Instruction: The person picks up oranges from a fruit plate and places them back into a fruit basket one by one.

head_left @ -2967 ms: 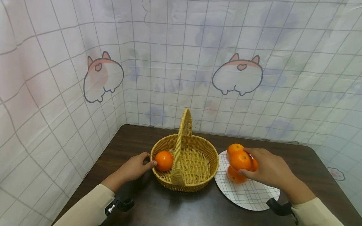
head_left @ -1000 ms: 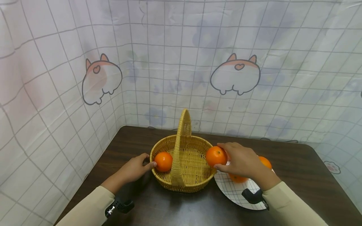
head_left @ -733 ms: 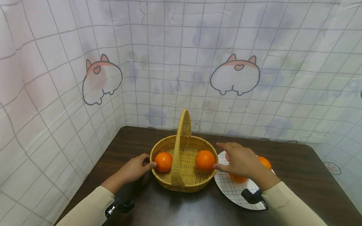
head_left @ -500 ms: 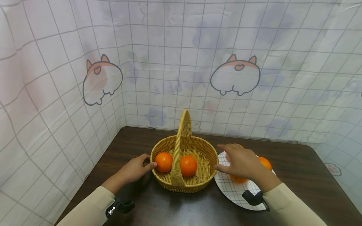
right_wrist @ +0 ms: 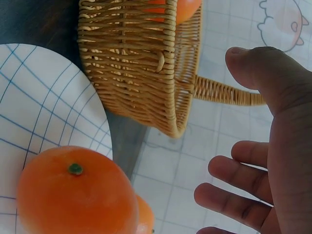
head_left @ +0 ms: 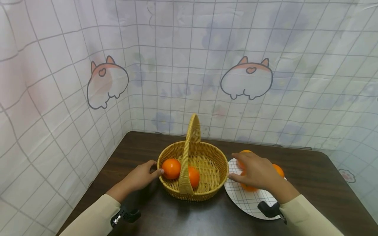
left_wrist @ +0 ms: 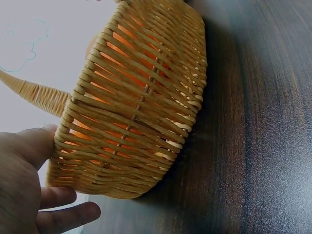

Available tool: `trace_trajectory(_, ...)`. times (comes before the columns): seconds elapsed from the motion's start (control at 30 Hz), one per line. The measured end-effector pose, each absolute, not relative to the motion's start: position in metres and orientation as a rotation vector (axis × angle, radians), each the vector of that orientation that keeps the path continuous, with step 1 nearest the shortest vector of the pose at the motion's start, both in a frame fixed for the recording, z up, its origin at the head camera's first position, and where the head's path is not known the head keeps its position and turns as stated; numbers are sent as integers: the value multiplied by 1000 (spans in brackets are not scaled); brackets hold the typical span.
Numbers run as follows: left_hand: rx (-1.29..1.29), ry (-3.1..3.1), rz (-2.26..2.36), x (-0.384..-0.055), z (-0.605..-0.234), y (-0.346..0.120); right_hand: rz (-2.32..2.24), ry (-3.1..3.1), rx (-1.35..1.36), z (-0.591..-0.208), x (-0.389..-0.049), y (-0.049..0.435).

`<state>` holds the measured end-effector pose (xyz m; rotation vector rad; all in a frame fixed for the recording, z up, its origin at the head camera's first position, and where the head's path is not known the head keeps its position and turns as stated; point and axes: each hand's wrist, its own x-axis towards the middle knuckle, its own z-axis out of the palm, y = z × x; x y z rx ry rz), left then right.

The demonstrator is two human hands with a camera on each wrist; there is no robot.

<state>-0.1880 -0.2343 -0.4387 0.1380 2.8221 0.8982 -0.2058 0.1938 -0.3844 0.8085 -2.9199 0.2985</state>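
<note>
Wicker basket [head_left: 200,196], upright on the dark table [head_left: 165,219], with two oranges [head_left: 171,169] inside, one partly hidden by the handle [head_left: 185,160]. The left hand [head_left: 140,177] grips the rim between thumb and fingers; the right hand [head_left: 260,173], fingers spread wide, is over the checked plate [head_left: 251,208], which bears further oranges [right_wrist: 78,200].

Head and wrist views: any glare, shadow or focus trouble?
Head: soft sheen on the table in front of the basket; left wrist: table glare at lower right, dark shadow alongside the basket, backdrop washed out; right wrist: nearest orange looks slightly soft.
</note>
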Motion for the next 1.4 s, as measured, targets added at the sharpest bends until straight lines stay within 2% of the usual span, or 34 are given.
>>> trace_trajectory(1.4, 146, 2818, 909, -188, -438, -235, 313, -2922, 673, -407, -195, 238)
